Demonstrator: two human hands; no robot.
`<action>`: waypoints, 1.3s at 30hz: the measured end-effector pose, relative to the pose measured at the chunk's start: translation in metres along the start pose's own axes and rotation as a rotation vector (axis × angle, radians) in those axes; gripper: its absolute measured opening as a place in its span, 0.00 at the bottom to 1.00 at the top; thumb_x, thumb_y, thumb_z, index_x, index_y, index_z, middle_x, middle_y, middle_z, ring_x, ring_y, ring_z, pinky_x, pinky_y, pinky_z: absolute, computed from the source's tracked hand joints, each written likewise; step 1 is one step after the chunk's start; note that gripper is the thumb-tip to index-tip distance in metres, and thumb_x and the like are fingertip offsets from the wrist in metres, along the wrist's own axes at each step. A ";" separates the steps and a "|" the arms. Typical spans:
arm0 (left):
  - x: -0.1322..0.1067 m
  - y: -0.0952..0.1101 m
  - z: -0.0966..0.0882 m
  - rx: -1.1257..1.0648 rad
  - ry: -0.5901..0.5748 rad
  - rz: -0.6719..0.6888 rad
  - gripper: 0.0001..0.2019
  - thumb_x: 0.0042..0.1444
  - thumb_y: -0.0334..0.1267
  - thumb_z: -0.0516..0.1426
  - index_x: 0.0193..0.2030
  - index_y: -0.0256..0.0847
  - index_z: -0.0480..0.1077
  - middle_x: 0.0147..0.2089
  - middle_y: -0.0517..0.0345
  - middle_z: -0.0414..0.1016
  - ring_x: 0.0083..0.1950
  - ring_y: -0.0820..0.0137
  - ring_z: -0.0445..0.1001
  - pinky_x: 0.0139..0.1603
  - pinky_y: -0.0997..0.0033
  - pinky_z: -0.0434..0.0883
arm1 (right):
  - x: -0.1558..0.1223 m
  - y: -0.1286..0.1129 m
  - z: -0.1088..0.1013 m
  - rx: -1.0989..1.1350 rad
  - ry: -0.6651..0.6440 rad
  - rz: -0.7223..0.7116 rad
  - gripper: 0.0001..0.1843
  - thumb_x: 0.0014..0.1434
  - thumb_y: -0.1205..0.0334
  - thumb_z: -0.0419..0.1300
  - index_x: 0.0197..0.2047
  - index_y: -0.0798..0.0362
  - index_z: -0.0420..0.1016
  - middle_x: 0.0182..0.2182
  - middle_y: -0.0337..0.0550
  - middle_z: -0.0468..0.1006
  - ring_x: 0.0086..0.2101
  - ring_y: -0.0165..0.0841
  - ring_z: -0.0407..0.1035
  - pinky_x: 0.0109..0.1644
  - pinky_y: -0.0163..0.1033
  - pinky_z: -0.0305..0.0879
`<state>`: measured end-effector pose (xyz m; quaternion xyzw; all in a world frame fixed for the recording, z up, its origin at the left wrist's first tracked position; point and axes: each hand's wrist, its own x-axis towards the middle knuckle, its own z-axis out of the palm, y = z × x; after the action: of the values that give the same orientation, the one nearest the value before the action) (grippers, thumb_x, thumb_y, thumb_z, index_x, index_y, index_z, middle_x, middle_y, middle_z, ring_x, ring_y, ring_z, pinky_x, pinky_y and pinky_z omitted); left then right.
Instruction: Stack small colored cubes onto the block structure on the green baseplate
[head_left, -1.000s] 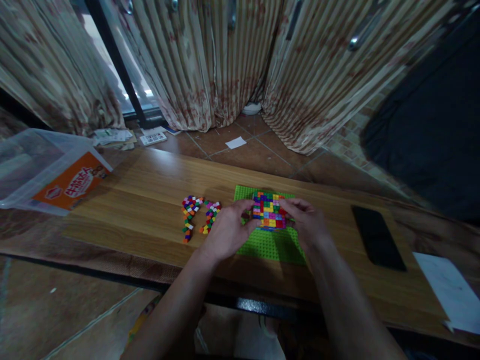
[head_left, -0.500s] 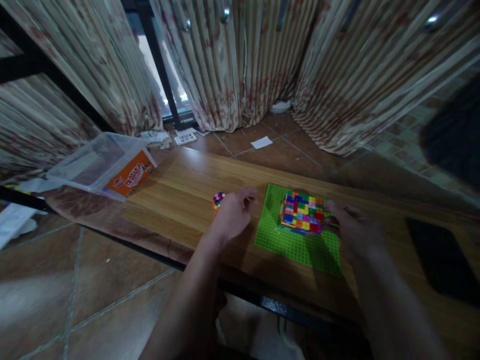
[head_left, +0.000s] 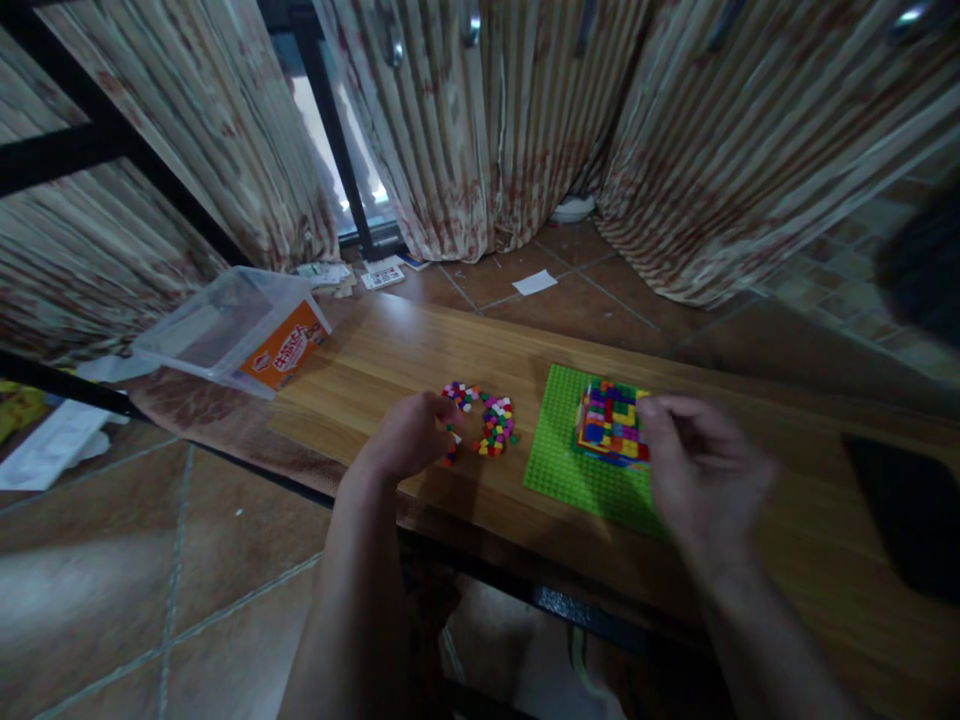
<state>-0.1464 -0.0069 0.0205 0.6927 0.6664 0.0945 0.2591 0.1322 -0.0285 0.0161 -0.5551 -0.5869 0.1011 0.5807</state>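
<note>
Small multicoloured toy bricks (head_left: 496, 422) lie in a loose ring-shaped heap on the wooden table. My left hand (head_left: 411, 437) is at the heap's left side, its fingers bent down and closed among the bricks; whatever is between the fingertips is hidden. A green studded baseplate (head_left: 551, 430) lies right of the heap. On it stands a low block built of bricks (head_left: 604, 425) in many colours. At the block's right side my right hand (head_left: 701, 470) has thumb and forefinger pinched together, too blurred to show what they hold. That hand covers the baseplate's right part.
A clear plastic bin (head_left: 232, 325) with an orange label stands at the table's left end. A flat black object (head_left: 904, 510) lies at the right. Beyond the table are a white paper (head_left: 535, 283) on the tiled floor and long striped curtains (head_left: 465, 150).
My left hand has moved left from near the baseplate to the loose bricks, uncovering much of the heap. My right hand stays by the block's right side. The view has shifted slightly.
</note>
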 end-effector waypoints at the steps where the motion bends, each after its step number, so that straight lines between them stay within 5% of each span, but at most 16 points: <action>1: -0.001 0.001 0.001 0.016 -0.013 -0.007 0.15 0.47 0.26 0.59 0.41 0.39 0.81 0.35 0.56 0.78 0.34 0.69 0.73 0.36 0.71 0.65 | -0.006 -0.005 0.005 0.017 -0.093 -0.063 0.07 0.63 0.60 0.63 0.33 0.50 0.77 0.31 0.39 0.78 0.33 0.33 0.73 0.39 0.40 0.69; 5: -0.001 0.005 0.006 0.051 -0.022 -0.051 0.14 0.47 0.27 0.60 0.40 0.41 0.81 0.39 0.52 0.80 0.38 0.65 0.76 0.39 0.69 0.67 | -0.022 -0.015 0.016 0.083 -0.377 -0.207 0.05 0.65 0.67 0.61 0.36 0.50 0.77 0.34 0.39 0.78 0.35 0.31 0.74 0.40 0.38 0.70; 13: 0.005 0.001 0.014 0.020 0.035 -0.039 0.08 0.53 0.32 0.60 0.36 0.42 0.81 0.35 0.54 0.82 0.37 0.65 0.78 0.43 0.69 0.70 | -0.042 -0.022 0.024 0.121 -0.489 -0.201 0.06 0.66 0.69 0.59 0.38 0.50 0.75 0.34 0.40 0.77 0.35 0.30 0.73 0.40 0.36 0.69; 17: 0.008 0.003 0.015 -0.017 0.043 -0.033 0.07 0.52 0.30 0.60 0.34 0.40 0.81 0.33 0.54 0.82 0.36 0.67 0.79 0.42 0.71 0.70 | -0.079 -0.035 0.045 0.099 -0.784 -0.302 0.08 0.68 0.69 0.56 0.41 0.52 0.76 0.39 0.45 0.78 0.38 0.33 0.72 0.43 0.39 0.69; 24: 0.010 0.005 0.014 -0.016 0.057 -0.023 0.10 0.52 0.28 0.58 0.33 0.40 0.81 0.33 0.54 0.83 0.37 0.66 0.79 0.41 0.72 0.70 | -0.101 -0.045 0.080 -0.037 -1.021 -0.409 0.06 0.60 0.73 0.59 0.38 0.54 0.75 0.39 0.47 0.76 0.41 0.40 0.67 0.46 0.46 0.69; 31: 0.010 0.002 0.010 -0.051 0.057 -0.017 0.12 0.54 0.26 0.55 0.33 0.39 0.81 0.34 0.55 0.83 0.37 0.69 0.78 0.39 0.74 0.68 | -0.090 -0.042 0.095 -0.007 -0.903 -0.218 0.17 0.61 0.75 0.56 0.51 0.52 0.75 0.47 0.50 0.78 0.49 0.43 0.70 0.55 0.53 0.71; 39: 0.004 -0.010 0.000 -0.126 0.103 -0.062 0.12 0.57 0.28 0.54 0.39 0.37 0.80 0.38 0.52 0.83 0.40 0.67 0.79 0.43 0.71 0.70 | -0.101 -0.040 0.079 0.028 -0.402 0.114 0.19 0.69 0.57 0.53 0.61 0.50 0.69 0.59 0.52 0.73 0.60 0.42 0.66 0.65 0.56 0.63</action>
<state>-0.1548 -0.0031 0.0151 0.6484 0.6926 0.1640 0.2703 0.0186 -0.0795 -0.0351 -0.5480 -0.6572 0.2507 0.4526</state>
